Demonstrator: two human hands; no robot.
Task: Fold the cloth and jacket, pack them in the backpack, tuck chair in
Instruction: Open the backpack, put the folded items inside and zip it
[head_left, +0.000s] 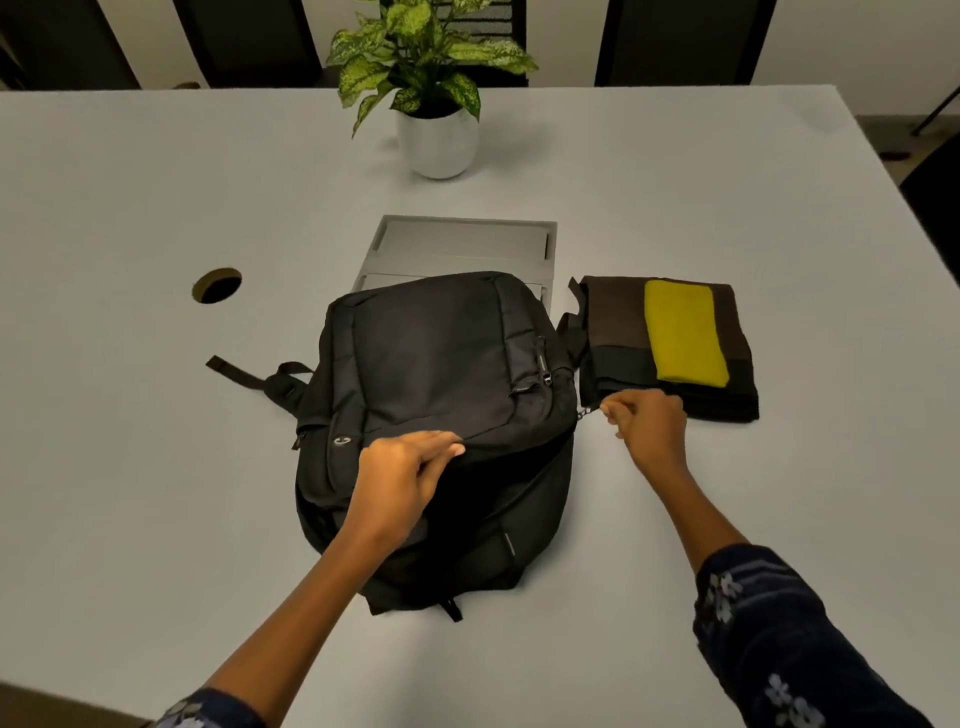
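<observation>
A black backpack (436, 364) lies flat in the middle of the white table (130, 467). My left hand (400, 478) pinches the fabric at the backpack's zipper line. At the bag's right side my right hand (649, 421) pinches a small metal zipper pull (586, 413). To the right of the bag lies a folded brown and black jacket (613, 332), and a folded yellow cloth (683, 332) rests on top of it.
A potted plant in a white pot (439, 140) stands at the back centre. A grey box lid or tray (467, 244) lies behind the backpack. A round cable hole (217, 286) opens in the table at the left. Dark chairs stand beyond the far edge.
</observation>
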